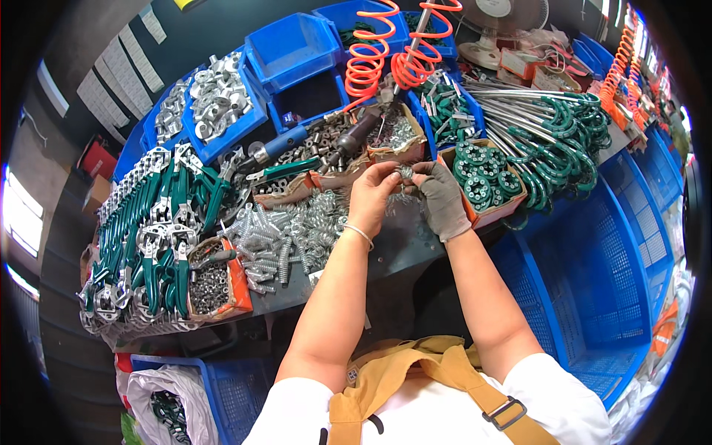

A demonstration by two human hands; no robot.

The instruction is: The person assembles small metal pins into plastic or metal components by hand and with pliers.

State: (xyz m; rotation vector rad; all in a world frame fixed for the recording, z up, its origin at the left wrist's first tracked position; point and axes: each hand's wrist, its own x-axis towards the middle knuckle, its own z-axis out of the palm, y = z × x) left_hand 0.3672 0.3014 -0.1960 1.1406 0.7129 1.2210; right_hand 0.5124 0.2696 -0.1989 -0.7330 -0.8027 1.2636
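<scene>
In the middle of the bench, my bare left hand [371, 197] and my gloved right hand [443, 199] meet, fingertips pinched round a small metal spring [405, 172]. The fingers partly cover it. Left of my left hand lies a heap of coil springs [285, 233]. Close to the right hand stands an open box of round green parts with pale centres [482, 174]. Just beyond both hands is a carton of small metal pieces [394, 133]. A dark-handled power tool [356, 137] lies beside that carton.
Green-handled metal assemblies [156, 215] crowd the bench's left, near a carton of small nuts [210, 285]. Blue bins [293, 48] line the back. Orange coiled hoses [367, 67] hang down. Green-ended rods [545, 130] lie right, above blue crates [593, 274].
</scene>
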